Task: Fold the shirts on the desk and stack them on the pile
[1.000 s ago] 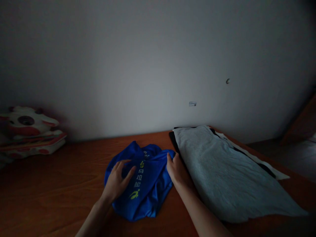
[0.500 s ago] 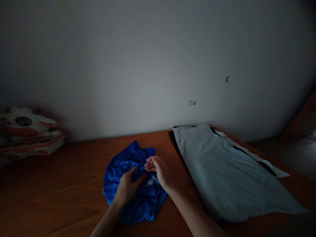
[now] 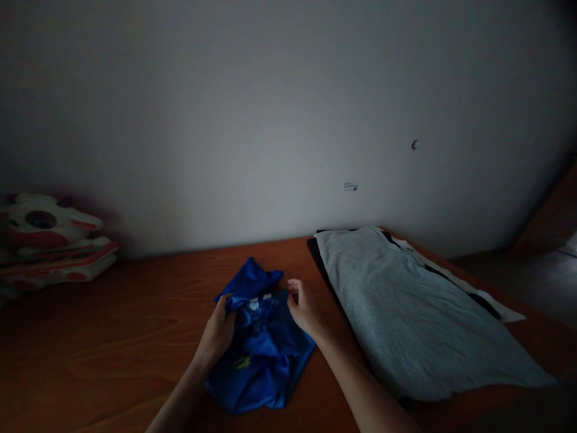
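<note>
A shiny blue garment (image 3: 274, 343) lies rumpled on the wooden surface, with a yellow-green mark low on its front. White labels show near its upper part, and a blue flap of it is folded toward the wall. At the left side, my left hand (image 3: 220, 325) is closed on the cloth, its thumb uppermost. My right hand (image 3: 304, 307) is at the upper right edge, fingers curled with the thumb around the cloth's border; the fingertips are partly hidden in the dim light.
To the right lies a spread grey cloth garment (image 3: 396, 313) atop black and white ones. A cow-like toy (image 3: 58, 228) with a keyboard-like base stands at far left. The wooden surface (image 3: 112, 337) meets a pale wall (image 3: 252, 150) bearing a small label (image 3: 350, 187).
My hands have moved apart, left hand to the left and right hand to the right. The blue garment is spread wider, showing its labels and yellow-green mark; its left bulge has drawn in.
</note>
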Demonstrator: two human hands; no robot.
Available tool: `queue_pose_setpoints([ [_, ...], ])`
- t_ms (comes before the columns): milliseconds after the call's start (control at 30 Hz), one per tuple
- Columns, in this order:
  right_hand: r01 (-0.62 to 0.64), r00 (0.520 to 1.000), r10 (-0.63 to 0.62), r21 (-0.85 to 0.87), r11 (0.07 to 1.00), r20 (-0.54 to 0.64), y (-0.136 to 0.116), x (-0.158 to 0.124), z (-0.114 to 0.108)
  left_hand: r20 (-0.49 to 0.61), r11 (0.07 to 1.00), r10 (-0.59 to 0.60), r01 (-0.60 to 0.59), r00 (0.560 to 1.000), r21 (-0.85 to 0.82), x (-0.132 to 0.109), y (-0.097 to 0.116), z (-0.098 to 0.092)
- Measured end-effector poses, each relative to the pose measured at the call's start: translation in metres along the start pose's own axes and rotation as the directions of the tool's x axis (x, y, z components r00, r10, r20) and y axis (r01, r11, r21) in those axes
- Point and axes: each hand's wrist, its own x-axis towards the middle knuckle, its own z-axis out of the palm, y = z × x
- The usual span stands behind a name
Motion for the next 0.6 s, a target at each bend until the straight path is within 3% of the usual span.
queue_pose_setpoints([
  [100, 0.099, 0.992, -0.081, -0.197, 0.975, 0.098, -0.009, -0.007, -0.002, -0.02, 0.947, -0.093, 0.083, 0.995, -0.31, 0.0, 0.005, 0.0],
  [167, 0.185, 0.966, -0.119, -0.29, 0.939, 0.232, -0.02, -0.012, -0.005, -0.027, 0.857, -0.204, 0.166, 0.979, -0.488, -0.001, 0.012, 0.0],
  [267, 0.265, 0.864, -0.145, -0.189, 0.946, 0.481, -0.04, -0.019, -0.01, 0.002, 0.601, -0.39, 0.256, 0.921, -0.757, -0.002, 0.024, 0.001],
  [367, 0.187, 0.774, -0.125, -0.034, 0.982, 0.621, -0.053, -0.022, -0.01, 0.154, 0.331, -0.47, 0.335, 0.869, -0.882, 0.0, 0.03, -0.004],
  [400, 0.157, 0.779, -0.116, -0.013, 0.987, 0.616, -0.053, -0.022, -0.009, 0.221, 0.243, -0.466, 0.364, 0.857, -0.899, 0.001, 0.031, -0.007],
  [467, 0.119, 0.85, -0.108, 0.012, 0.993, 0.515, -0.049, -0.021, -0.006, 0.343, 0.082, -0.428, 0.414, 0.836, -0.907, 0.002, 0.031, -0.014],
  [533, 0.121, 0.929, -0.115, 0.005, 0.993, 0.352, -0.04, -0.019, -0.004, 0.4, 0.029, -0.386, 0.444, 0.831, -0.895, 0.001, 0.028, -0.02],
  [600, 0.14, 0.955, -0.119, -0.059, 0.988, 0.272, -0.031, -0.017, -0.003, 0.43, 0.034, -0.36, 0.472, 0.828, -0.881, -0.003, 0.023, -0.023],
])
